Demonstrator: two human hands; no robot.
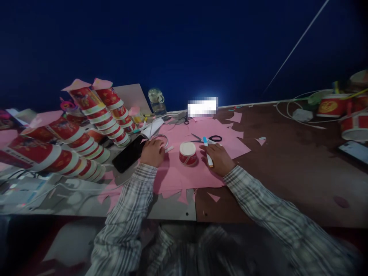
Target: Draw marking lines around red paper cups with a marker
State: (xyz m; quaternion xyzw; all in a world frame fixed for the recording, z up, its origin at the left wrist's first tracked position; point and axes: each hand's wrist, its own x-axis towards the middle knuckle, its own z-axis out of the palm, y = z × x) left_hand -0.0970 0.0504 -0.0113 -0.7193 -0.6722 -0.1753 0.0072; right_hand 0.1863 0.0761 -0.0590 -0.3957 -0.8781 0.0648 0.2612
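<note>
A red and white paper cup [188,153] stands upside down on a pink paper sheet [184,172] between my two hands. My right hand [216,157] rests on the sheet just right of the cup, closed round a white marker with a blue cap [207,151]. My left hand [152,152] lies on the sheet's left edge, fingers curled, with a small white piece [169,149] at its fingertips; whether it grips it is unclear. Black-handled scissors [209,138] lie just behind the cup.
Long stacks of red paper cups [86,145] lean across the left side. A black phone [128,154] lies by my left hand. A glass jar [156,100] stands at the back. More cups [333,105], cables and a phone [354,150] sit far right. Pink scraps dot the brown table [287,172].
</note>
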